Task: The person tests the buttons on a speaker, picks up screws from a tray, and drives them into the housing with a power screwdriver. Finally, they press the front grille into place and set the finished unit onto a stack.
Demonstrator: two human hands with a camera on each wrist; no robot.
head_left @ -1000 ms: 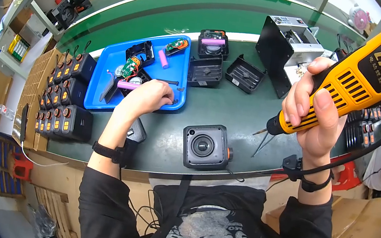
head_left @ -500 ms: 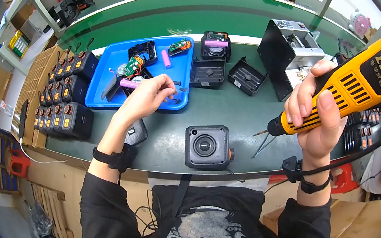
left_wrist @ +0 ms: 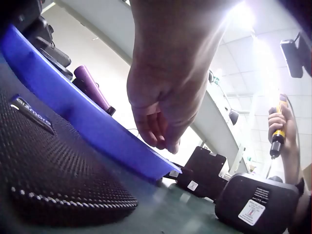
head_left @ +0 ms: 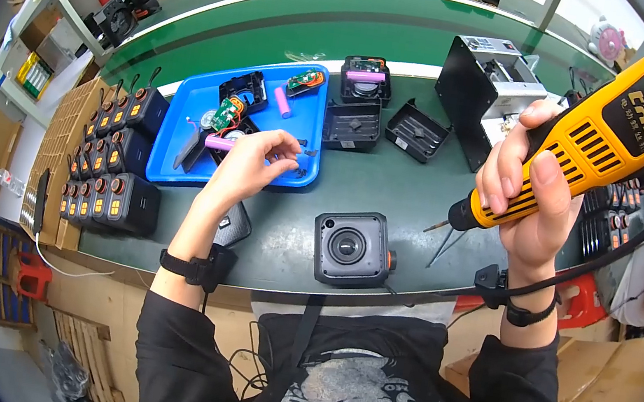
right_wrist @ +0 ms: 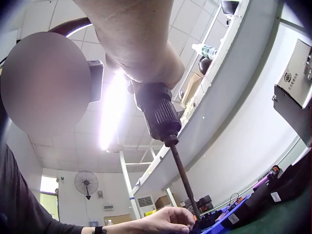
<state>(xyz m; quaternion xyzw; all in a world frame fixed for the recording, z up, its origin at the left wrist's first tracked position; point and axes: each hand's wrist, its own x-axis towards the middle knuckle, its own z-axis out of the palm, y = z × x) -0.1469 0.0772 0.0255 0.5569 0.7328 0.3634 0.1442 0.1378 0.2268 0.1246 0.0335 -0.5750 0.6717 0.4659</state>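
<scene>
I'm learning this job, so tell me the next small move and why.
Probably lower the left hand to pinch a small dark piece in the blue tray: such pieces lie by its fingertips, and the right hand grips the yellow driver. Whether the left fingers hold one is unclear.

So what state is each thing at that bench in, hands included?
Right hand: gripping yellow screwdriver.
Yellow screwdriver: raised, bit fitted, light on.
Left hand: fingers bent, hold unclear.
Blue tray: holding loose parts.
Square black unit: lying round part up.
Black shell: open side up.
Orange-buttoned units: standing in rows.
</scene>
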